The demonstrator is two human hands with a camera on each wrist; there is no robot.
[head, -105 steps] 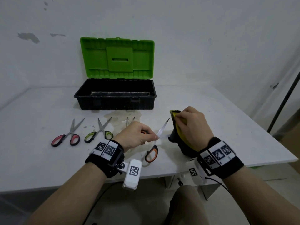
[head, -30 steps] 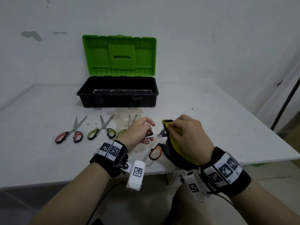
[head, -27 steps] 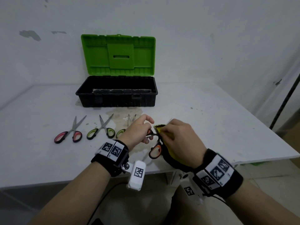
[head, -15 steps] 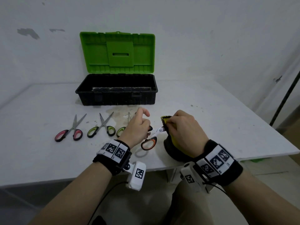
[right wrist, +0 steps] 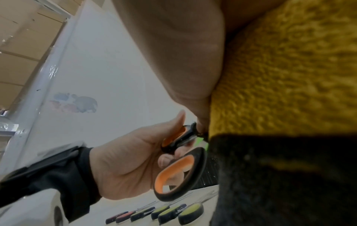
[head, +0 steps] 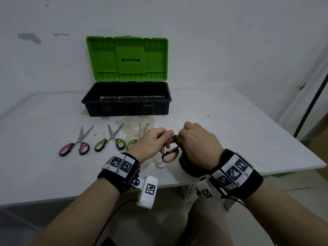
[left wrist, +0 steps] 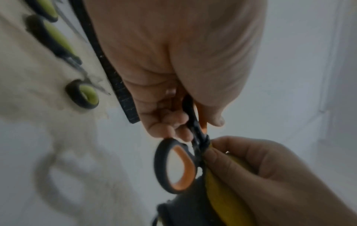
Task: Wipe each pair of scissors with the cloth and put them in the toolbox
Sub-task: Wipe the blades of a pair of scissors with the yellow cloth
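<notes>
My left hand [head: 156, 142] grips the upper handle of the orange-and-black scissors [head: 170, 155], whose lower loop [left wrist: 174, 165] hangs free. My right hand [head: 198, 144] holds the yellow-and-black cloth [right wrist: 286, 85] bunched around the blades right up to the pivot, so the blades are hidden. The cloth's dark lower part [head: 190, 166] rests near the table's front edge. The black toolbox [head: 126, 99] stands open at the back with its green lid [head: 126, 58] upright.
Three more pairs lie in a row on the white table [head: 230, 130] left of my hands: red-handled scissors [head: 76, 144], green-handled scissors [head: 110, 141], and another green-handled pair [head: 136, 139] partly behind my left hand. A brownish stain [head: 134, 124] marks the table before the toolbox.
My right hand has slid the cloth along the blades toward the handles; the bare blade seen half a second ago is now covered. The left hand keeps its grip.
</notes>
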